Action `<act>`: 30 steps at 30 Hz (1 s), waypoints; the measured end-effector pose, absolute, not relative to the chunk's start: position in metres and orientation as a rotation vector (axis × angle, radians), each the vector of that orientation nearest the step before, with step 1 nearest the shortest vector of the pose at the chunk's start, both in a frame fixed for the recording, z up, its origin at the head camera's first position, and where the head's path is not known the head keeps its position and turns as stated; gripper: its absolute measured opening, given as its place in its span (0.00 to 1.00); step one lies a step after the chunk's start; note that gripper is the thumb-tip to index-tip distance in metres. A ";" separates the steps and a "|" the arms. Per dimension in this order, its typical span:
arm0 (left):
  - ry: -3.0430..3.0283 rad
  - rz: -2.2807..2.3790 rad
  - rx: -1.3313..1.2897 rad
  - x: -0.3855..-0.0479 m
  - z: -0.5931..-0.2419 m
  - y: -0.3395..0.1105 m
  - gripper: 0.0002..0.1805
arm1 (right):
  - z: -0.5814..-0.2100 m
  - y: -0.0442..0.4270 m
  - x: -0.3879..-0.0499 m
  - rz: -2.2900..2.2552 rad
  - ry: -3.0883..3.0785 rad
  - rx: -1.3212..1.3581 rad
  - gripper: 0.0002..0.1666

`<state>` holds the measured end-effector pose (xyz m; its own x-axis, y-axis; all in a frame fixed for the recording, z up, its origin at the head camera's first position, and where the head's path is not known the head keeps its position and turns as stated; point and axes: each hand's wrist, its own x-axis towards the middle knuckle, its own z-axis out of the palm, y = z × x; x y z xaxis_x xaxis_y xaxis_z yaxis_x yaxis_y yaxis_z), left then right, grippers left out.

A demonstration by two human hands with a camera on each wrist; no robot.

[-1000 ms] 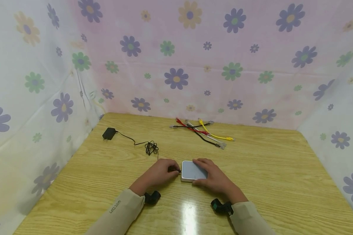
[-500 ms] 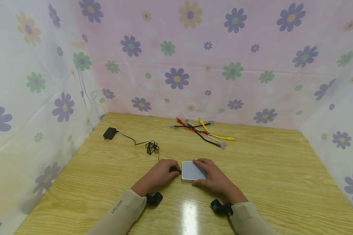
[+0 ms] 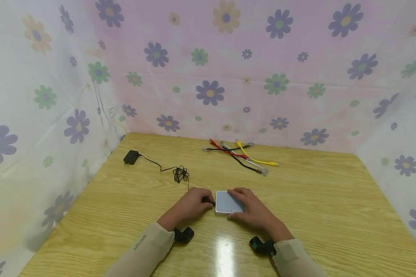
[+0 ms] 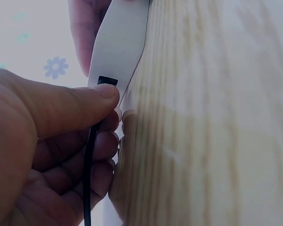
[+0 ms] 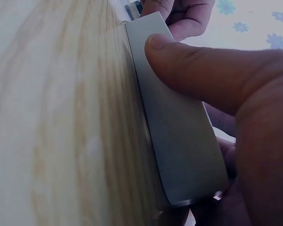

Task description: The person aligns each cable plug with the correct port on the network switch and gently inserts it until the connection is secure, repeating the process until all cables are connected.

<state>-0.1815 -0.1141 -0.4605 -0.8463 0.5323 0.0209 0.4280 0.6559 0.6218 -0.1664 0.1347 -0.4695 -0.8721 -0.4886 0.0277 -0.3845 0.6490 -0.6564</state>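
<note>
Box (image 3: 223, 202) flat on the tabletop (image 3: 315, 200), right hand (image 3: 253, 207) gripping its sides, left hand (image 3: 195, 203) pinching the plug (image 4: 108, 80) at its edge; box likely light, stiff, slippery: brace its sides, and grip the plug, not the probably limp cord (image 4: 87, 174)

Five short, thin, plastic-coated cables lay in the head view, counted as one red cable (image 3: 216, 146), one yellow cable (image 3: 254, 160), one white cable (image 3: 249, 163) and two black ones, a straighter black cable (image 3: 214, 149) and a curved black cable (image 3: 242, 165). There were one flat, square, pale grey box with a white rim (image 3: 225, 202), one boxy black power adapter (image 3: 131, 157), one thin black cord (image 3: 181, 175) and one small black plug (image 4: 107, 80). Two bare hands, one left hand (image 3: 195, 202) and one right hand (image 3: 252, 207), two beige cloth sleeves (image 3: 143, 252), two black wrist cameras (image 3: 184, 235) and one yellowish wood-grain table (image 3: 326, 184) completed the count.
</note>
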 end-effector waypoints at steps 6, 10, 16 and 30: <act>2.707 0.962 0.806 -0.182 -0.459 -0.113 0.03 | -0.467 0.134 -0.166 -1.024 2.715 -0.741 0.45; 2.695 0.979 0.825 -0.182 -0.459 -0.113 0.03 | -0.467 0.134 -0.166 -1.024 2.716 -0.746 0.45; 2.686 0.972 0.807 -0.182 -0.459 -0.112 0.03 | -0.467 0.134 -0.165 -1.029 2.707 -0.749 0.44; 2.638 0.998 0.799 -0.183 -0.459 -0.111 0.04 | -0.468 0.134 -0.165 -1.064 2.704 -0.772 0.43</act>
